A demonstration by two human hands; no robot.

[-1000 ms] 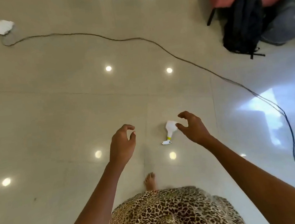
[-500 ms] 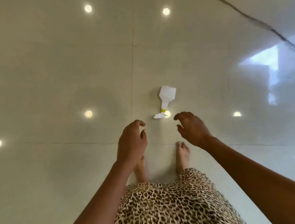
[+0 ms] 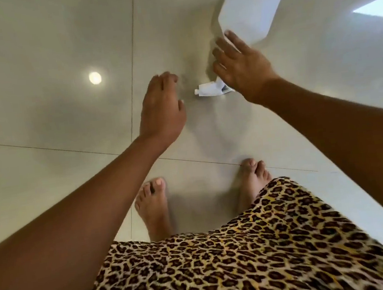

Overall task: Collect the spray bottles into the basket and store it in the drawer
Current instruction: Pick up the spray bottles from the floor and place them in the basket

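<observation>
Where it lies on its side on the pale tiled floor [image 3: 44,54], the spray bottle [image 3: 250,7] points its broad base toward the far edge of the view and its spray head [image 3: 210,89] back toward the person. Its body is white and slightly translucent, with flat sides, rounded shoulders and no label in sight. The head is white too, with its short nozzle turned left; the neck between body and head is hidden. The bottle rests on the tile to the right of the lengthwise seam, its head nearer that tile's near-left corner.

The right hand [image 3: 241,67] is spread over the neck, palm down, with the fingers straight and apart and one fingertip overlapping the lower edge of the body. They curl round nothing, and whether they touch the bottle cannot be told. The left hand [image 3: 160,108] hovers just left of the spray head, its fingers loosely together and relaxed, holding nothing.

Closer in, the left foot [image 3: 153,208] and right foot [image 3: 253,180] stand bare on the floor by the crosswise seam, above the hem of a leopard-print garment [image 3: 222,260]. A round light reflection [image 3: 95,78] shines on the tile to the left.
</observation>
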